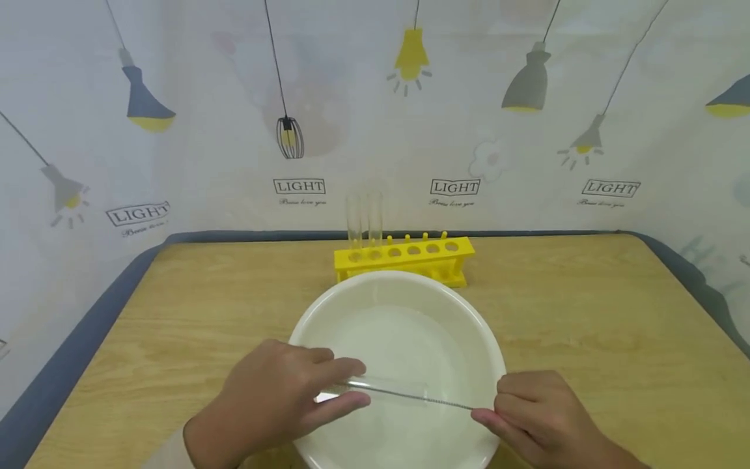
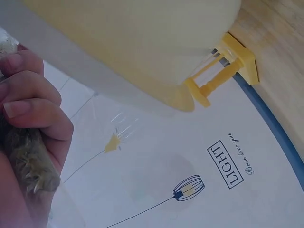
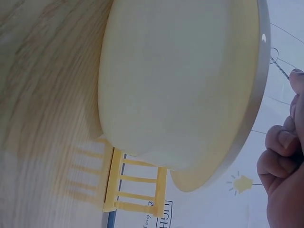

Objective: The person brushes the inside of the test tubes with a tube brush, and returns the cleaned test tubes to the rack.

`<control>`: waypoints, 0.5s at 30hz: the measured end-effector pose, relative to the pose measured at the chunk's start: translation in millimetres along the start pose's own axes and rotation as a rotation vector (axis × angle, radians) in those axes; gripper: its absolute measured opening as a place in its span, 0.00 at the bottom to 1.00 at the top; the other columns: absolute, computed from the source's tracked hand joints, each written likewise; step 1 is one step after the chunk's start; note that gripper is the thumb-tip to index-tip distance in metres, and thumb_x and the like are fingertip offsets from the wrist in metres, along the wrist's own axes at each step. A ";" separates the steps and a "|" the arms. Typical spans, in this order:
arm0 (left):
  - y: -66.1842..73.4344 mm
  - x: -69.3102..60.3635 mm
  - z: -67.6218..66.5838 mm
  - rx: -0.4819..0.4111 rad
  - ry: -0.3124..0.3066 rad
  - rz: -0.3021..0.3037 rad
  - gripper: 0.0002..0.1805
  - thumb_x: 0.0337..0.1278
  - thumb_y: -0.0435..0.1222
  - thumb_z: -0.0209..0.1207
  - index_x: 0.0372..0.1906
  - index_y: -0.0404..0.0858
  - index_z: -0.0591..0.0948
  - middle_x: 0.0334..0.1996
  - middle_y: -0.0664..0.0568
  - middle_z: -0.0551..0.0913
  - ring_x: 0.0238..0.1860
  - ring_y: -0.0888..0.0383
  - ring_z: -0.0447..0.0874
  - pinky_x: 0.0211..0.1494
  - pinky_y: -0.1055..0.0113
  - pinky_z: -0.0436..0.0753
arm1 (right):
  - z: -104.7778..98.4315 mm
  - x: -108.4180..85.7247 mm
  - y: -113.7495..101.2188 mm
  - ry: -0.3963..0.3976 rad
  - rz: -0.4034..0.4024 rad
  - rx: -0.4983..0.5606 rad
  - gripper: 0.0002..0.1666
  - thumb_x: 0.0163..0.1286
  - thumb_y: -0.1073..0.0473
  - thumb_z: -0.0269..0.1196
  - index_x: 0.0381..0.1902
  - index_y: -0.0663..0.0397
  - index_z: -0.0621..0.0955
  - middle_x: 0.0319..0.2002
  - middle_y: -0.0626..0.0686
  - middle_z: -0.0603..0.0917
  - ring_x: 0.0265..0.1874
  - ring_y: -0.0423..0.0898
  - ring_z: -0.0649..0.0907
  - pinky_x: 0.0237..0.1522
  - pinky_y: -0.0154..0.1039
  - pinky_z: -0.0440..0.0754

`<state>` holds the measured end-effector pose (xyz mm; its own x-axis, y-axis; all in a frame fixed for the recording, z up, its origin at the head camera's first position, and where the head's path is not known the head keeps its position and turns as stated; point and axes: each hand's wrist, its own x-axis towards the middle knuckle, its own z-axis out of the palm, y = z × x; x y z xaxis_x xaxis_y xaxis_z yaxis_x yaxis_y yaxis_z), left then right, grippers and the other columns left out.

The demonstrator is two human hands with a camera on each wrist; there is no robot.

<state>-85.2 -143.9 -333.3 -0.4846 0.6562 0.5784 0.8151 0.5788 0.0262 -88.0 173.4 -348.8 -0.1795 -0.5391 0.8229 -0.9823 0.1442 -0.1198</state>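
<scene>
Over a white basin [image 1: 492,326], my left hand [image 1: 272,391] grips a clear glass test tube [image 1: 404,389], its mouth toward the right. A test tube brush runs into the tube, its twisted wire handle [image 1: 448,402] coming out at the mouth. In the left wrist view, brush bristles [image 2: 33,164] show inside the glass, with the left hand's fingers [image 2: 40,90] curled round it. My right hand [image 1: 541,410] pinches the wire handle by the basin's right rim. A small wire loop [image 3: 274,55] sticks out near the thumb in the right wrist view.
Behind the basin stands a yellow test tube rack [image 1: 410,254] with two clear tubes [image 1: 375,218] upright at its left end. Water appears to lie in the basin. The wooden table [image 1: 586,312] meets a lamp-patterned curtain [image 1: 363,98] at the back.
</scene>
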 end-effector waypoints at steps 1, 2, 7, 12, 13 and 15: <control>-0.5 -0.1 0.0 0.001 0.002 0.000 0.18 0.72 0.58 0.49 0.35 0.55 0.83 0.14 0.67 0.63 0.14 0.74 0.51 0.20 0.82 0.47 | -0.4 -0.3 0.1 0.001 0.004 0.003 0.30 0.77 0.58 0.58 0.12 0.48 0.63 0.16 0.43 0.56 0.17 0.32 0.54 0.20 0.18 0.48; -1.1 0.0 -0.2 0.001 0.004 -0.001 0.18 0.73 0.58 0.49 0.35 0.55 0.82 0.14 0.67 0.62 0.14 0.74 0.51 0.20 0.82 0.46 | -0.7 -0.5 0.3 0.001 0.008 0.002 0.30 0.77 0.58 0.58 0.13 0.48 0.63 0.16 0.43 0.56 0.17 0.32 0.54 0.20 0.18 0.48; -4.8 -0.1 -3.5 0.007 0.018 -0.009 0.19 0.74 0.58 0.47 0.34 0.55 0.82 0.14 0.66 0.62 0.15 0.73 0.49 0.20 0.81 0.46 | -2.1 -2.1 3.6 0.011 0.039 0.012 0.30 0.77 0.58 0.58 0.13 0.48 0.63 0.16 0.43 0.57 0.18 0.31 0.55 0.21 0.17 0.50; -7.0 -0.5 -5.1 -0.015 0.013 -0.013 0.16 0.71 0.57 0.52 0.36 0.55 0.84 0.15 0.67 0.67 0.14 0.74 0.54 0.20 0.82 0.51 | -4.1 -9.5 6.9 0.018 0.088 0.079 0.28 0.76 0.59 0.58 0.13 0.50 0.65 0.16 0.43 0.58 0.18 0.31 0.58 0.22 0.16 0.54; -7.5 -0.5 -5.0 -0.017 0.014 -0.013 0.15 0.71 0.57 0.53 0.37 0.55 0.84 0.15 0.68 0.68 0.14 0.74 0.55 0.20 0.82 0.53 | -4.8 -12.1 7.3 0.013 0.112 0.095 0.27 0.76 0.59 0.58 0.14 0.50 0.68 0.16 0.43 0.60 0.18 0.31 0.59 0.22 0.16 0.56; -9.1 -0.2 -4.8 -0.010 0.018 -0.011 0.17 0.71 0.57 0.52 0.37 0.54 0.84 0.15 0.67 0.69 0.14 0.74 0.56 0.19 0.82 0.54 | -6.4 -17.3 8.9 0.007 0.166 0.112 0.23 0.76 0.59 0.58 0.17 0.52 0.75 0.16 0.42 0.65 0.19 0.30 0.64 0.23 0.16 0.60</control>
<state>-91.0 -151.6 -329.8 -0.4881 0.6407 0.5927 0.8128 0.5810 0.0413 -93.3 189.4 -360.5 -0.3393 -0.5096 0.7907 -0.9392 0.1371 -0.3147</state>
